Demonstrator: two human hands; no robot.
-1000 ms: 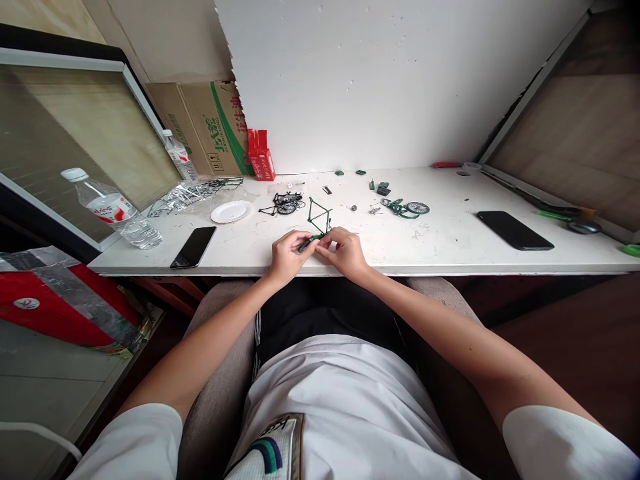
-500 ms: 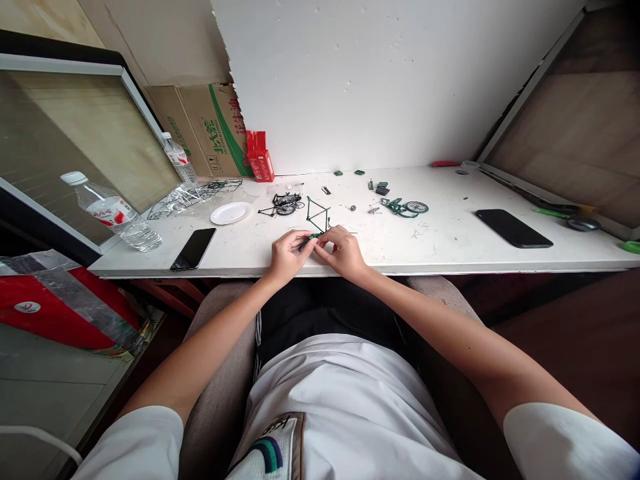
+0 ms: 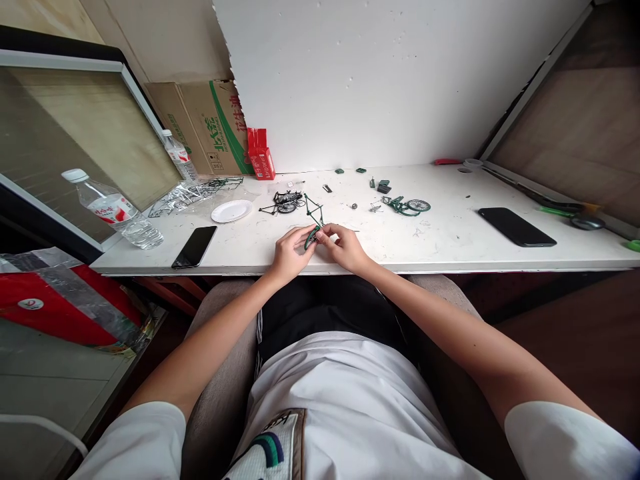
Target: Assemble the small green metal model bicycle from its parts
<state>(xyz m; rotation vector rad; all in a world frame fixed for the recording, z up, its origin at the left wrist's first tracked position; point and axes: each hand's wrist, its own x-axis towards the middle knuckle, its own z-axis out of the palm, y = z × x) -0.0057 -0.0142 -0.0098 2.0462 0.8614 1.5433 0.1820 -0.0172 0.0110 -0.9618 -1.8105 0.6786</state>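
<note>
Close to the table's front edge, my left hand (image 3: pixel 291 255) and my right hand (image 3: pixel 345 248) meet around a small green model bicycle frame (image 3: pixel 314 208). The thin tubes of the frame stick up and away beyond my fingertips. Between the hands shows a green curved mudguard with a dark wheel part (image 3: pixel 311 239), near the left fingers. Both hands are closed in a pinch, and the joint between these parts is partly hidden by my fingers. Just behind lies a black model bicycle (image 3: pixel 286 203). To the right rests a green model bicycle part with a wheel (image 3: pixel 410 206).
A white paper plate (image 3: pixel 231 211), a phone (image 3: pixel 195 247) and water bottles (image 3: pixel 120 217) are on the left. Small green pieces (image 3: pixel 383 187) lie toward the back. A black phone (image 3: pixel 516 227) sits at right. The red box (image 3: pixel 261 157) stands against the board.
The bicycle frame has tilted and turned in my hands. The green mudguard part now shows more plainly between my fingers, pointing toward me.
</note>
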